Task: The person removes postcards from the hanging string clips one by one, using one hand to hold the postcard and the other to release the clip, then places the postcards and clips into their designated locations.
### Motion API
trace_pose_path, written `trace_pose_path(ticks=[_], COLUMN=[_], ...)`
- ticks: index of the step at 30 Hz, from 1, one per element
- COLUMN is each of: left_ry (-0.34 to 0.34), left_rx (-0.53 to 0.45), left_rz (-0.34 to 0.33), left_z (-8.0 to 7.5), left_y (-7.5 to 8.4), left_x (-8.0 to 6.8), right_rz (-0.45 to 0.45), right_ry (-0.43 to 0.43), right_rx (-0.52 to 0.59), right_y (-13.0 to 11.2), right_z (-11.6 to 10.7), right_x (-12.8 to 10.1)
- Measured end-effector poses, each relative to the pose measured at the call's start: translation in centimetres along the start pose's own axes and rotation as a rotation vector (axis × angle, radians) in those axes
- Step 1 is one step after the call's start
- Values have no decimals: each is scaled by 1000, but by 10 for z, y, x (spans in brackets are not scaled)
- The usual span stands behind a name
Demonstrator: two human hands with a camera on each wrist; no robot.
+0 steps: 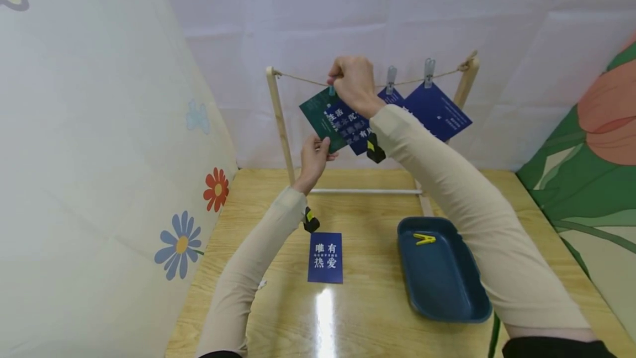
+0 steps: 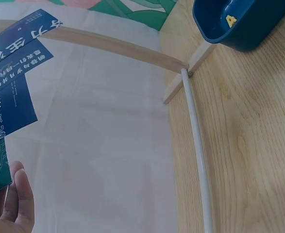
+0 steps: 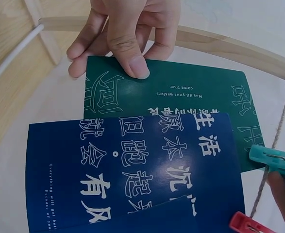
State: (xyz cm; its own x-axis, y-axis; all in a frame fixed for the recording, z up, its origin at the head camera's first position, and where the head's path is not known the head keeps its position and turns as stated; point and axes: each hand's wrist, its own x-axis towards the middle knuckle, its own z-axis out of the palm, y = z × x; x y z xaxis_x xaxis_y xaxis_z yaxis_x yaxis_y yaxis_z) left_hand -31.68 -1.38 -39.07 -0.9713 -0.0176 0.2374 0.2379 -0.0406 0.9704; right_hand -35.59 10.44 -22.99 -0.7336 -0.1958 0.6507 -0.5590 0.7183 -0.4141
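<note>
Closest to our head camera sit the loose blue card (image 1: 325, 257) flat on the wooden table (image 1: 367, 314) and, to its right, the dark blue tray (image 1: 439, 286) with one yellow clip (image 1: 424, 238) inside. Grip first: our left hand (image 1: 313, 159) pinches the lower corner of the green card (image 1: 322, 117), thumb on its face and fingers behind, as our right wrist view shows plainly (image 3: 127, 39). Our right hand (image 1: 353, 84) is up at the twine (image 1: 298, 77), fingers closed on a teal clip (image 3: 272, 159) that sits at the green card's top edge against the string. Green card hangs tilted at the left end of the line, partly overlapped by a blue card (image 3: 132, 174) just beside it. A red clip (image 3: 249, 224) shows at the bottom of the right wrist view, touching the blue cards; what it holds we cannot tell. Farther right on the line, two pale clips (image 1: 410, 73) hang another blue card (image 1: 437, 109). Twine runs between the two uprights of the wooden frame (image 1: 279, 120), with a white rod (image 2: 196, 145) across its base. Flowered fabric (image 1: 99, 153) on both sides, white sheet behind.
</note>
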Motion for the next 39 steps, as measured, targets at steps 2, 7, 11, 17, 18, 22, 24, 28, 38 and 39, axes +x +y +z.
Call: trace_pose_path(ticks=[2, 7, 11, 17, 18, 22, 24, 28, 38, 39], left_ry=[-3, 4, 20, 39, 42, 59, 65, 71, 89, 89], left_rx=[2, 16, 31, 30, 26, 26, 28, 36, 14, 15], left_rz=[-4, 11, 32, 38, 41, 50, 50, 42, 47, 46], left_z=[1, 2, 1, 1, 1, 1, 1, 0, -3, -4], left_y=[0, 0, 2, 3, 3, 3, 2, 0, -2, -2], left_x=[0, 0, -1, -3, -3, -2, -2, -1, -1, -1], right_rz=[5, 32, 47, 27, 23, 18, 17, 8, -5, -3], right_ry=[0, 1, 27, 62, 67, 81, 86, 94, 98, 95], right_rx=[2, 11, 35, 39, 38, 37, 38, 38, 22, 21], right_y=[0, 1, 2, 3, 3, 3, 2, 2, -2, -2], right_z=[0, -1, -2, -3, -3, -4, -4, -5, -6, -6], right_x=[0, 2, 1, 1, 1, 2, 2, 2, 3, 3])
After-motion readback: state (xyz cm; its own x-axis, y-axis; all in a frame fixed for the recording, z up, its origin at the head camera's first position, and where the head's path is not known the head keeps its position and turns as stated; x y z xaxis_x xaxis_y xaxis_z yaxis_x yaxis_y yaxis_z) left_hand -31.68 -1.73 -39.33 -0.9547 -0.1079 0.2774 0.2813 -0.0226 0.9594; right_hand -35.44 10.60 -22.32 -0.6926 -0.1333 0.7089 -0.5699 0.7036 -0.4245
